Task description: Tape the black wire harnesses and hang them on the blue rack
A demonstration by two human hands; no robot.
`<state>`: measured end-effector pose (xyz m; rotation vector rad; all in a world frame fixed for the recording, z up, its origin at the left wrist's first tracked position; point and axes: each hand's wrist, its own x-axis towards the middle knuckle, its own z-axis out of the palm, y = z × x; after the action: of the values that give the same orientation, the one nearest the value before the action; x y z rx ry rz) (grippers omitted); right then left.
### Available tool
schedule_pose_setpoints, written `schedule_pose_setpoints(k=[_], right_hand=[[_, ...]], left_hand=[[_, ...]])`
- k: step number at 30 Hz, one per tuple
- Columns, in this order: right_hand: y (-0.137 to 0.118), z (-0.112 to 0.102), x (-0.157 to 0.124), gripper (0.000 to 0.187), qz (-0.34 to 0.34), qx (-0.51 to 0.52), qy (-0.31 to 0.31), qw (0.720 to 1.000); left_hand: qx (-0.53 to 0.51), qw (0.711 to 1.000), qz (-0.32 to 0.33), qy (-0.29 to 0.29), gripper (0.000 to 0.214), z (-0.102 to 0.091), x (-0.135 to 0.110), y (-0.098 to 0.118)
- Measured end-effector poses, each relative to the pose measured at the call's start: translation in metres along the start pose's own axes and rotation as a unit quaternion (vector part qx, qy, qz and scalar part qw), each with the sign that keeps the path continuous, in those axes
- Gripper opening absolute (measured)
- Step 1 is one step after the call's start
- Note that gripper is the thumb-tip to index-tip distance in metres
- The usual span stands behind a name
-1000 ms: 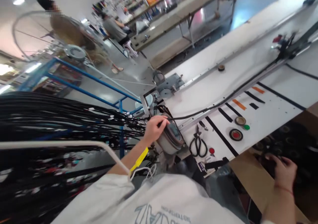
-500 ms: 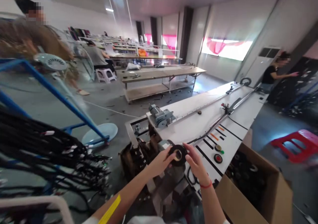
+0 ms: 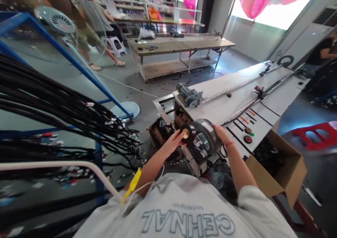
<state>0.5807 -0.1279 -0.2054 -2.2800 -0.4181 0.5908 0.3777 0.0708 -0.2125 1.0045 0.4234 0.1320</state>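
Since half a second ago, the right hand has left the tape roll for the round grey housing; the left hand alone holds the roll, pinched at its rim, at twelve o'clock, just left of the housing. Right fingers lie against the housing's edge at one o'clock; whether they grip, I can't tell. To my eye, a firm rim hold with the core clear and a steadying touch on the housing would serve best. Counting outward on the white table: at two, one tan roll, one red-centred roll, two orange strips. One carton sits at three. Farther: one motor at twelve, one red stool near three, one fan between ten and eleven, one person at two.
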Motion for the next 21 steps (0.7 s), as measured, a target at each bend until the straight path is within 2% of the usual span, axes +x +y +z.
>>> schedule_pose_setpoints(k=[2, 4, 5, 7, 10, 12, 15, 18, 21], right_hand=[[-0.026, 0.002, -0.010, 0.044, -0.089, -0.037, 0.082, 0.992], [-0.049, 0.010, -0.036, 0.039, -0.213, -0.011, 0.157, 0.964], [-0.058, 0.015, -0.052, 0.039, -0.263, 0.020, 0.162, 0.951], [-0.072, 0.027, -0.081, 0.041, -0.310, 0.085, 0.103, 0.941], [-0.082, 0.048, -0.104, 0.045, -0.286, 0.157, 0.014, 0.945], [-0.083, 0.060, -0.106, 0.041, -0.229, 0.233, -0.010, 0.945], [-0.082, 0.073, -0.103, 0.044, -0.119, 0.380, -0.072, 0.914], [-0.080, 0.079, -0.106, 0.050, -0.056, 0.445, -0.130, 0.884], [-0.076, 0.078, -0.110, 0.050, -0.078, 0.394, -0.145, 0.904]], left_hand=[[0.008, 1.000, 0.020, -0.013, 0.065, 0.000, -0.001, -0.002], [0.042, 0.996, 0.077, 0.004, 0.068, 0.001, -0.004, -0.002], [0.075, 0.990, 0.117, 0.021, 0.067, 0.001, -0.006, -0.002], [0.162, 0.966, 0.195, 0.051, 0.059, 0.001, -0.011, 0.002], [0.267, 0.926, 0.261, 0.051, 0.045, 0.002, -0.018, 0.009], [0.274, 0.919, 0.281, 0.027, 0.045, 0.003, -0.021, 0.013], [0.216, 0.935, 0.280, -0.044, 0.068, 0.004, -0.023, 0.015], [0.141, 0.954, 0.229, -0.134, 0.094, 0.005, -0.025, 0.015], [0.108, 0.959, 0.194, -0.174, 0.096, 0.004, -0.027, 0.013]])
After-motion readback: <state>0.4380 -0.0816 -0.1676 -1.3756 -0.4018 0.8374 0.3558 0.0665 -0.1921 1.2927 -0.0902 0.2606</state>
